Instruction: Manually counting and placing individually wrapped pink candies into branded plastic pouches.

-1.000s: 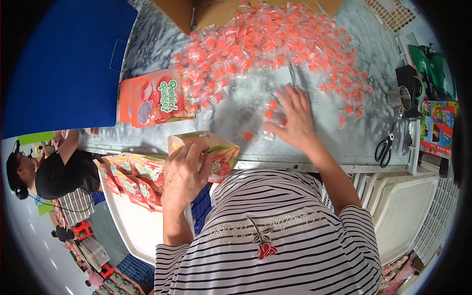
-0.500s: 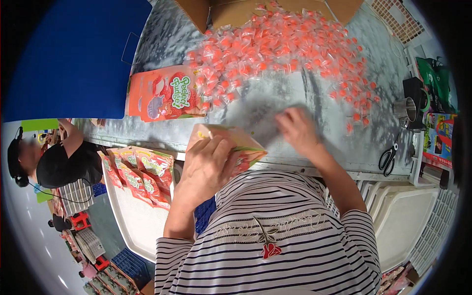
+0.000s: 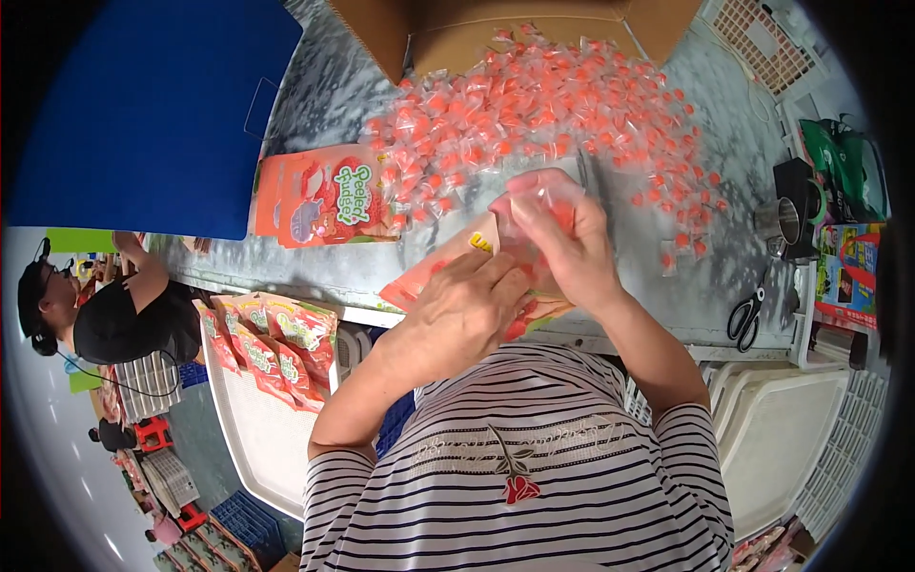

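My left hand point(image 3: 467, 300) is closed on a red and pink candy pouch point(image 3: 434, 267), which lies tilted over the near part of the table. Right at the pouch's upper edge, my right hand point(image 3: 572, 243) curls around some clear-wrapped red candies point(image 3: 560, 195); how many is hidden by the fingers. Beyond both hands spreads a large heap of wrapped red candies point(image 3: 534, 110). Left of the heap lies a stack of flat printed pouches point(image 3: 319, 195).
An open cardboard box point(image 3: 519, 19) stands behind the heap. Filled pouches point(image 3: 276, 343) rest on a white tray point(image 3: 272, 458) at lower left. Scissors point(image 3: 746, 317) and a metal cup point(image 3: 777, 221) sit at right. A blue panel point(image 3: 143, 114) rises at left; a person point(image 3: 124, 310) works beyond.
My right hand has come from the bare tabletop to the pouch's opening and now holds wrapped candies. My left hand has moved right with the pouch, turning it.
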### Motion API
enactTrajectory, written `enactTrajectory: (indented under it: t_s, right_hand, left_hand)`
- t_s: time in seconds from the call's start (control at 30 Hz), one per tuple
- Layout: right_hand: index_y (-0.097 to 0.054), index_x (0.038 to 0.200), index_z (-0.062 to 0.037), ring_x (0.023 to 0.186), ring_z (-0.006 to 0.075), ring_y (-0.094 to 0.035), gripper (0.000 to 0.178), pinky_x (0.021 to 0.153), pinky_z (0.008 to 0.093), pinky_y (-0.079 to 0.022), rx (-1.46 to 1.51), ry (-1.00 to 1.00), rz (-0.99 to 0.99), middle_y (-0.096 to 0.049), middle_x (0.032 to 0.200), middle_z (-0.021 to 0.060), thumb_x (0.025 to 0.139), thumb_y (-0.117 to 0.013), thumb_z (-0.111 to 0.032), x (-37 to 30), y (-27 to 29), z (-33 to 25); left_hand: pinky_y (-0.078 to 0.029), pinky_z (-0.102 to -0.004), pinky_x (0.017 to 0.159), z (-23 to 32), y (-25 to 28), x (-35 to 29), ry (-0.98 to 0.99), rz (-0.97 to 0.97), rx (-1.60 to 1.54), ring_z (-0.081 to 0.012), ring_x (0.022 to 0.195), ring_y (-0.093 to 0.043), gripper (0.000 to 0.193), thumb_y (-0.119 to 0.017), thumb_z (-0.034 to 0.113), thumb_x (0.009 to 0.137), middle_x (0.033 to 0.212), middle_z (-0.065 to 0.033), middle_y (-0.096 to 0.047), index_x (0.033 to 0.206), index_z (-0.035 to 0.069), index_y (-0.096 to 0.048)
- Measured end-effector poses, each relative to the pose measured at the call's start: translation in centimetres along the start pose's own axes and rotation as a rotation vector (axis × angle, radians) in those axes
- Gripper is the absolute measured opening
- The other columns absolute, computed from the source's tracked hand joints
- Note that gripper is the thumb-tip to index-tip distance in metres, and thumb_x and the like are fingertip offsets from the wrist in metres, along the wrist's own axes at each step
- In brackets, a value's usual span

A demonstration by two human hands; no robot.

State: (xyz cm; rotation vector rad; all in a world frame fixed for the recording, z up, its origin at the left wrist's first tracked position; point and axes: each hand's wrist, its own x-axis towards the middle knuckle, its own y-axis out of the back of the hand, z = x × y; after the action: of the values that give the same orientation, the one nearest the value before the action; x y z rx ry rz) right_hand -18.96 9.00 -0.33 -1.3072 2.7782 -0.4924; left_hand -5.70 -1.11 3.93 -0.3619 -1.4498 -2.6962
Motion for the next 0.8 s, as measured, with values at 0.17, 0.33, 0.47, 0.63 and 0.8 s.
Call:
enactTrajectory:
  t_s: [0.17,0.33,0.47,0.63,0.8]
  right_hand:
    - [-0.053,0.113,0.0022,0.106,0.0156,-0.055,0.022,0.089,0.0290,-0.045,-0.183,0.076,-0.239,-0.055,0.123,0.0123,0.097,-0.049,-0.012,-1.2,0.6,-0.7]
    - [-0.051,0.116,0.0012,0.106,0.0233,-0.057,0.022,0.089,0.0332,-0.046,-0.483,0.173,-0.077,-0.054,0.121,0.0149,0.095,-0.048,-0.004,-2.9,0.5,-0.1]
    - [-0.046,0.117,-0.0002,0.096,0.0361,-0.058,0.027,0.080,0.0380,-0.051,-0.653,0.298,-0.119,-0.049,0.117,0.0200,0.090,-0.048,0.002,-3.5,0.0,-0.5]
    - [-0.049,0.109,-0.0002,0.083,0.0322,-0.061,0.025,0.088,0.0419,-0.048,-0.699,0.135,-0.087,-0.054,0.104,0.0190,0.091,-0.059,-0.014,-4.3,0.0,-3.7]
    - [-0.056,0.106,-0.0003,0.088,0.0293,-0.064,0.038,0.113,0.0487,-0.023,-1.024,0.225,-0.446,-0.061,0.097,0.0179,0.088,-0.064,-0.033,-4.9,1.3,-2.5]
  left_hand:
    - [-0.047,-0.0425,0.069,-0.7,0.2,-0.8,0.069,0.044,-0.068,-0.0343,0.077,-0.057,0.020,-0.066,0.002,0.076,0.088,-0.0164,-0.057,0.093,-0.002,-0.057]
    - [-0.048,-0.0425,0.070,-0.6,-0.7,-0.1,0.034,0.132,-0.095,-0.0356,0.079,-0.058,0.022,-0.066,0.001,0.076,0.090,-0.0170,-0.058,0.096,-0.001,-0.057]
    - [-0.049,-0.0426,0.072,0.0,-1.5,-0.6,-0.061,0.101,-0.028,-0.0368,0.080,-0.058,0.023,-0.066,0.000,0.075,0.091,-0.0172,-0.058,0.096,0.000,-0.058]
    - [-0.049,-0.0424,0.068,-0.6,-1.5,-1.1,0.010,0.148,-0.071,-0.0353,0.078,-0.059,0.027,-0.068,-0.004,0.068,0.089,-0.0166,-0.058,0.092,0.000,-0.059]
    - [-0.048,-0.0413,0.066,0.6,-1.9,-0.9,-0.048,0.137,-0.033,-0.0351,0.078,-0.060,0.031,-0.068,-0.008,0.062,0.087,-0.0160,-0.059,0.090,0.000,-0.058]
